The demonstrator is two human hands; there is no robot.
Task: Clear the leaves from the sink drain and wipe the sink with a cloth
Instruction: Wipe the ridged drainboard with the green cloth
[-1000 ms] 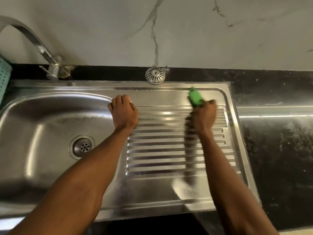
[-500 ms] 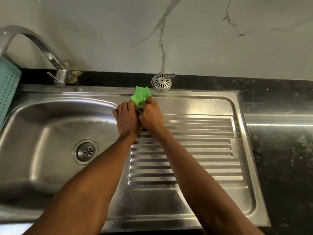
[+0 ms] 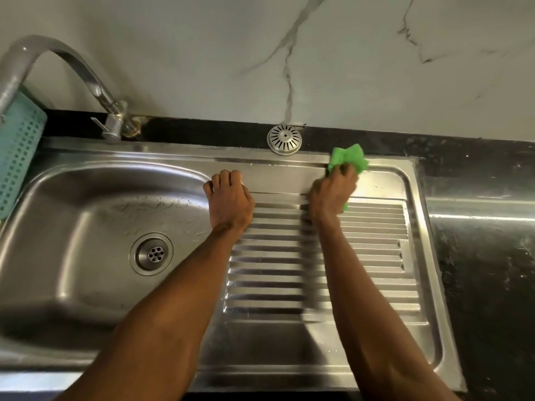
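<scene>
A stainless steel sink (image 3: 86,285) has its basin on the left and a ribbed drainboard (image 3: 376,256) on the right. The round drain (image 3: 151,254) in the basin shows no leaves. My right hand (image 3: 333,195) presses a green cloth (image 3: 348,161) onto the far flat strip of the drainboard, near its back right corner. My left hand (image 3: 230,199) rests with curled fingers on the ridge between basin and drainboard, holding nothing.
A curved steel tap (image 3: 113,123) rises at the back left. A teal perforated basket (image 3: 17,151) hangs at the left edge. A round metal strainer cover (image 3: 284,139) sits on the black ledge behind the sink. Black countertop (image 3: 486,256) lies to the right.
My right hand has swept the green cloth from beside my left hand to the right along the drainboard's far strip. My left hand has stayed in place.
</scene>
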